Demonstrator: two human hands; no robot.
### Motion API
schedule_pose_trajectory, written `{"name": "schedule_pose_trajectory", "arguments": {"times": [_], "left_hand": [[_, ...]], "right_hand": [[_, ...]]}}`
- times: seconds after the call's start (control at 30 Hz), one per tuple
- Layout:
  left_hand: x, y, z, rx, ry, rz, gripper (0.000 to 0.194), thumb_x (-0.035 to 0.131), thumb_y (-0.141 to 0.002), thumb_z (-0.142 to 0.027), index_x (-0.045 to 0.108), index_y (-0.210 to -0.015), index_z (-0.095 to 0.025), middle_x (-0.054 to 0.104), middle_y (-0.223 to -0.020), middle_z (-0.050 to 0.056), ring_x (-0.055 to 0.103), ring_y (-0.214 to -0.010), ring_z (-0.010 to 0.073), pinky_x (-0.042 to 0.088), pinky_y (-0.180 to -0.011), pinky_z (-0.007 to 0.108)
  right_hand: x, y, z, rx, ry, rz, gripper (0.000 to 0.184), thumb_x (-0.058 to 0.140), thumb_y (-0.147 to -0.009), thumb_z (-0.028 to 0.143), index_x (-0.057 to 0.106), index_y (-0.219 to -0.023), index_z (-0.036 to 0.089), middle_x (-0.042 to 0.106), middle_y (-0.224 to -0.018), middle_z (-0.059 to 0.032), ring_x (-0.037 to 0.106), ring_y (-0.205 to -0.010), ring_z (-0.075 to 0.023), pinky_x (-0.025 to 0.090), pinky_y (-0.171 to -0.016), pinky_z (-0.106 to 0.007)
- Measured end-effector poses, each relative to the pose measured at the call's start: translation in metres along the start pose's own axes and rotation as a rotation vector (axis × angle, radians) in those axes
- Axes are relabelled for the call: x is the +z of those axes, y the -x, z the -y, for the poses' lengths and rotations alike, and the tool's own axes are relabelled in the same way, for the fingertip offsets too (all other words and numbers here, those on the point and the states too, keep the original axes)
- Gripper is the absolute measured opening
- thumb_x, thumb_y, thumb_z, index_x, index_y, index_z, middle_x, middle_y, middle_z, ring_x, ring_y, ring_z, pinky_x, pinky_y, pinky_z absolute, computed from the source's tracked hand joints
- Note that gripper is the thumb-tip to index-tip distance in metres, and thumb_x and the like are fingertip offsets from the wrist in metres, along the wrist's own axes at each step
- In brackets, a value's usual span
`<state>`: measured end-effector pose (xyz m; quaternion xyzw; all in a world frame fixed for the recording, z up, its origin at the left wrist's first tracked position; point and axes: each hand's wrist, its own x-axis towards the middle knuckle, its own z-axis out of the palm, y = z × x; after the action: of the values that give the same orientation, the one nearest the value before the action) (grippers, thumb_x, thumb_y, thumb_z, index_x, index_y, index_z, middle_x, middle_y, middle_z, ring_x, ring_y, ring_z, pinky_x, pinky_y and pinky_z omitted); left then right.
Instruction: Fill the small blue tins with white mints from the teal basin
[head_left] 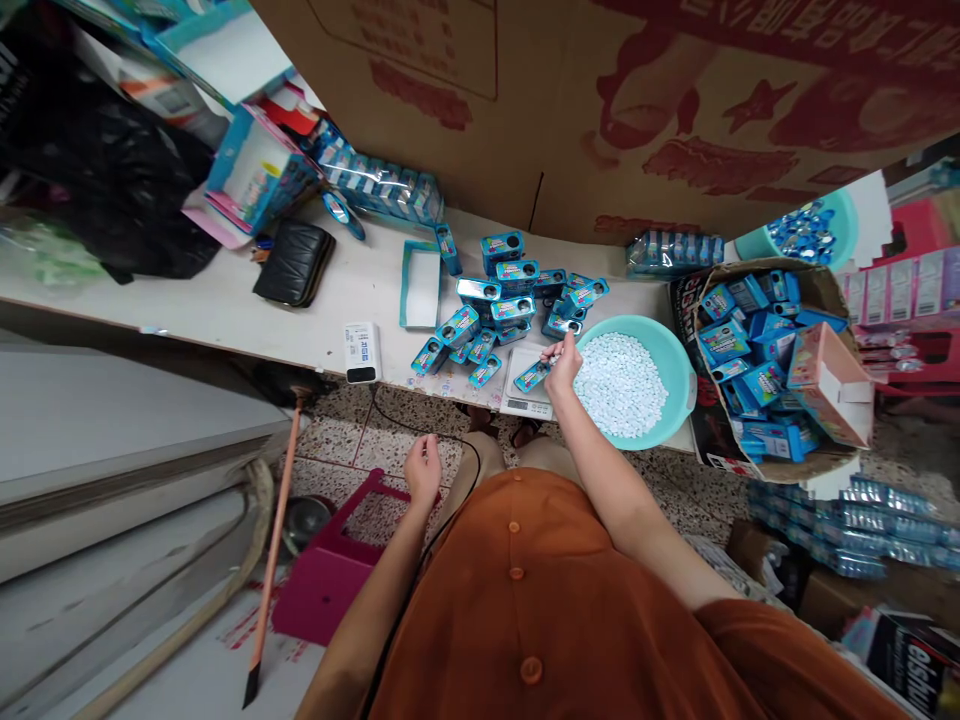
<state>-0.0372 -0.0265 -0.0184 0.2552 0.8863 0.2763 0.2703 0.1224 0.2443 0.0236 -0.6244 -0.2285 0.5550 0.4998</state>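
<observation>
My right hand (562, 366) is closed at the left rim of a turquoise basin (679, 345) full of small white pellets (621, 385). A few white bits show between its fingertips, partly hidden. Beneath the fingers, a small blue printed box (531, 376) lies on a white digital scale (519, 396), whose display faces me. My left hand (424, 468) hangs in front of the table edge, fingers curled in, with nothing visible in it. Several similar blue boxes (513, 309) stand and lean in a cluster behind the scale.
A carton (701, 400) of blue boxes stands right of the basin. A large cardboard box (517, 120) walls off the back. An open tray (420, 285), black wallet (295, 262) and white device (363, 352) sit leftward. A magenta stool (326, 580) and a pole (279, 540) are below.
</observation>
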Motion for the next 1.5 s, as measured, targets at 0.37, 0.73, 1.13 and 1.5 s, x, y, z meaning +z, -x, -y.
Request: {"name": "schedule_pose_trajectory", "arguments": {"times": [0.37,0.73,1.13,1.5], "left_hand": [[0.0037,0.002,0.0003,-0.039,0.022,0.02,0.037,0.038,-0.088,-0.045,0.064,-0.092,-0.02,0.069,-0.094,0.007,0.062,-0.086,0.0204,0.046,-0.079,0.031],[0.0027,0.0014,0.0037,-0.063,0.05,0.019,0.036,0.038,-0.087,-0.046,0.063,-0.09,-0.02,0.07,-0.094,0.007,0.063,-0.087,0.0203,0.046,-0.08,0.032],[0.0026,-0.0002,0.0034,-0.062,0.046,0.014,0.035,0.039,-0.088,-0.044,0.063,-0.092,-0.02,0.069,-0.094,0.007,0.063,-0.088,0.0202,0.046,-0.079,0.03],[0.002,-0.0028,0.0014,-0.059,0.039,0.025,0.036,0.038,-0.088,-0.044,0.063,-0.092,-0.019,0.07,-0.093,0.007,0.063,-0.088,0.0206,0.046,-0.081,0.031]], "right_hand": [[-0.0011,0.0,-0.0015,-0.017,0.049,-0.03,0.049,0.039,-0.081,0.063,0.031,-0.054,0.023,0.047,-0.044,0.0038,0.053,-0.048,-0.0108,0.045,-0.049,-0.024],[-0.0002,-0.001,-0.005,-0.03,-0.042,-0.01,0.049,0.04,-0.082,0.06,0.03,-0.053,0.023,0.038,-0.045,0.0062,0.045,-0.042,-0.0077,0.037,-0.04,-0.021],[0.0019,0.0,0.0029,-0.048,0.0,0.014,0.051,0.041,-0.081,0.064,0.03,-0.054,0.023,0.034,-0.046,0.0065,0.041,-0.042,-0.0073,0.033,-0.039,-0.02],[0.0011,0.0011,0.001,-0.05,-0.098,0.02,0.049,0.046,-0.082,0.058,0.032,-0.052,0.022,0.035,-0.043,0.0074,0.039,-0.039,-0.0064,0.031,-0.037,-0.02]]}}
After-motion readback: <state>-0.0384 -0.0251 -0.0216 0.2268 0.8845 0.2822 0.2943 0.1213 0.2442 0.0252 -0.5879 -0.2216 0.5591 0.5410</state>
